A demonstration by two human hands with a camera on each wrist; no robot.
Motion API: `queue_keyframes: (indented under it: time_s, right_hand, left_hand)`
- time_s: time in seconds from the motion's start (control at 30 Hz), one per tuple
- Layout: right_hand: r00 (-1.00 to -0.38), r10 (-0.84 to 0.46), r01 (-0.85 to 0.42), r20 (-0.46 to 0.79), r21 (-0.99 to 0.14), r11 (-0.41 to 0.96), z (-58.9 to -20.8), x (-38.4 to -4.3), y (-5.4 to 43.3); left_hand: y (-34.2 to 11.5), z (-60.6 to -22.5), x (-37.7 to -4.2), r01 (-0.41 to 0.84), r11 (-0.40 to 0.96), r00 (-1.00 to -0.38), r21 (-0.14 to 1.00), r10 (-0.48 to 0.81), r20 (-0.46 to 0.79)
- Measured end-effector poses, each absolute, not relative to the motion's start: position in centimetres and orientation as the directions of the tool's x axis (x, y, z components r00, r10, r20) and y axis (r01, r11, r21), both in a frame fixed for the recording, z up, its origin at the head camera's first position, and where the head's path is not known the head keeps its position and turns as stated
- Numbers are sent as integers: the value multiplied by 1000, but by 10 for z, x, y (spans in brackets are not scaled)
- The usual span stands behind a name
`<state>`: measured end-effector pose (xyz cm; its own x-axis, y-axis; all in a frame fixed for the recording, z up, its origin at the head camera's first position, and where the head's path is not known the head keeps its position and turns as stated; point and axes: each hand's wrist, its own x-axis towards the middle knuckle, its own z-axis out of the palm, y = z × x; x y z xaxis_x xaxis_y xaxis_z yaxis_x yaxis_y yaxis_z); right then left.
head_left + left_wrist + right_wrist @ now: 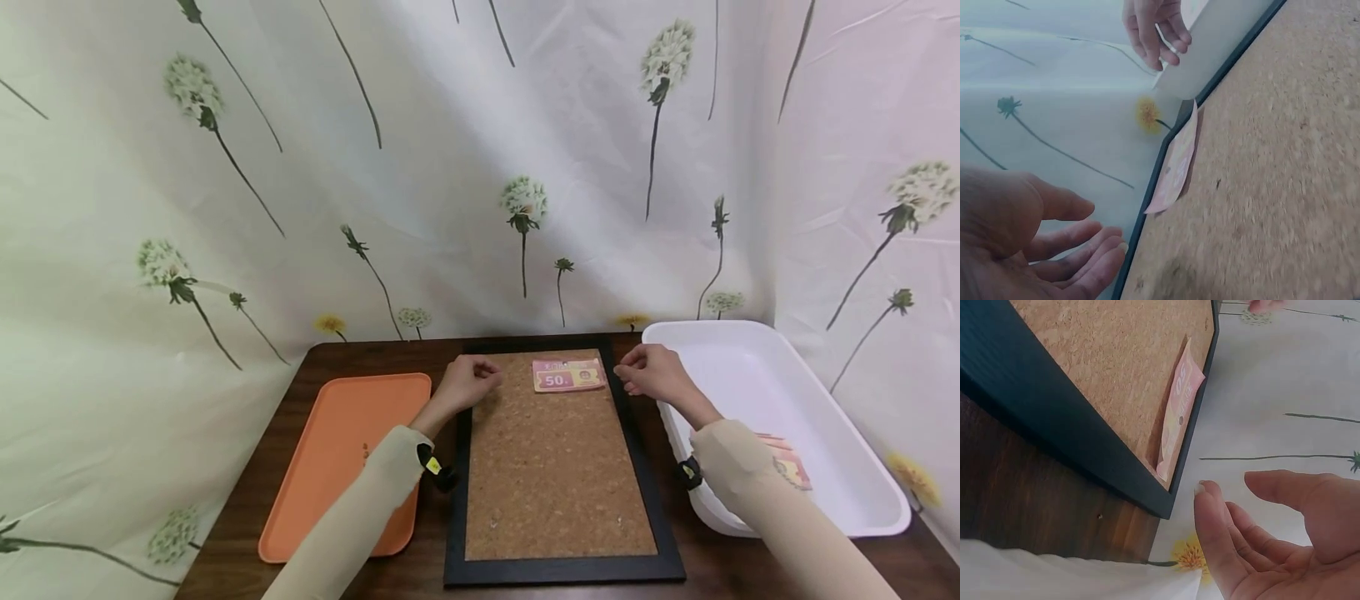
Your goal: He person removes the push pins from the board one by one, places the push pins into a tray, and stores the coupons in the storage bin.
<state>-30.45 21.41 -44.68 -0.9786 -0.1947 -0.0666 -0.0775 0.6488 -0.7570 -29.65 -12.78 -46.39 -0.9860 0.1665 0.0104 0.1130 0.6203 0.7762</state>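
Note:
A pink and yellow paper coupon (568, 376) marked 50 lies near the top right of a cork board (555, 467) with a black frame. A small dark spot shows at its top middle, and its ends lift off the cork in both wrist views. My left hand (471, 381) hovers over the board's upper left edge, fingers loosely bent and holding nothing. Beside the upper right of the frame is my right hand (654, 372), thumb apart from the fingers in the right wrist view (1272, 531), with nothing between them.
Left of the board lies an orange tray (337, 467) with several tiny brownish pieces (365, 451). A white plastic tub (847, 442) stands at the right, with more coupons (789, 462) inside, partly behind my right sleeve. A flower-printed cloth (450, 208) hangs behind the dark wooden table (225, 533).

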Motion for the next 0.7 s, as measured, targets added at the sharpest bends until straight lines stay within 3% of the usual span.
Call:
queue_keyframes:
  time_s: [0.7]
  right_hand:
    - [-976, -152, 20, -154, -762, 648, -466, -326, 204]
  left_hand:
    - [-81, -470, -321, 53, 593, -988, 803, 147, -44]
